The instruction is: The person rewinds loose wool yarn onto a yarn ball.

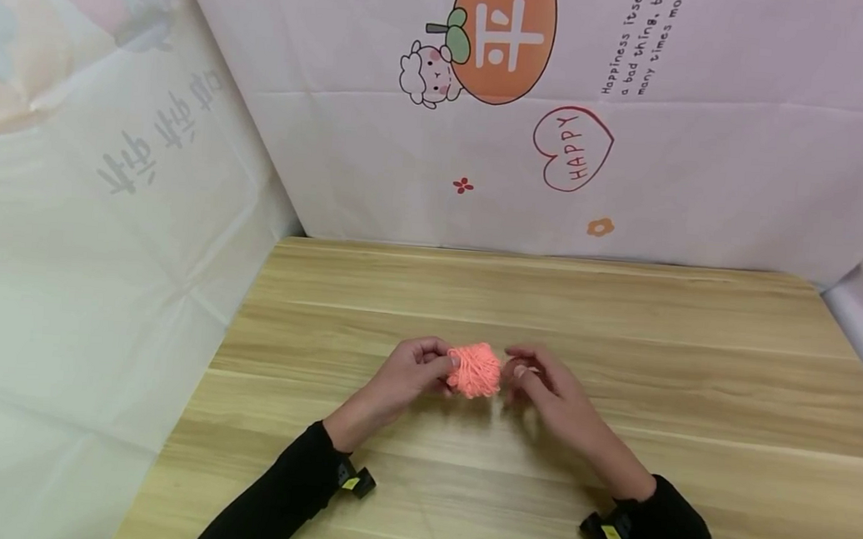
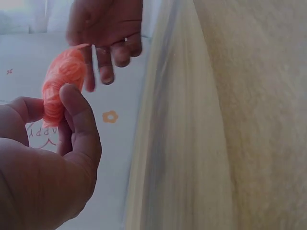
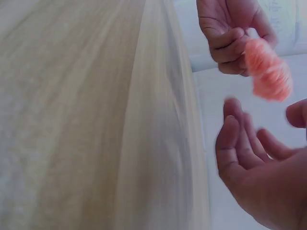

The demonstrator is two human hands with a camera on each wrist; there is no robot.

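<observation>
A small bundle of coral-pink yarn point(image 1: 475, 371) is held above the wooden table. My left hand point(image 1: 410, 378) pinches its left end between thumb and fingers, as the left wrist view also shows. Just right of the yarn is my right hand point(image 1: 561, 404), its fingers loosely bent. In the right wrist view, the right hand's thumb and fingers point(image 3: 228, 134) stand apart with nothing seen between them. A short yarn end point(image 2: 84, 46) sticks out toward the right hand in the left wrist view; whether it touches that hand I cannot tell.
The wood-grain table point(image 1: 370, 290) extends around both hands. Behind it hangs a white printed sheet point(image 1: 364, 164), and another pale sheet point(image 1: 100, 280) hangs along the left side. Small black devices, such as one point(image 1: 364, 484) on the left, are worn at both wrists.
</observation>
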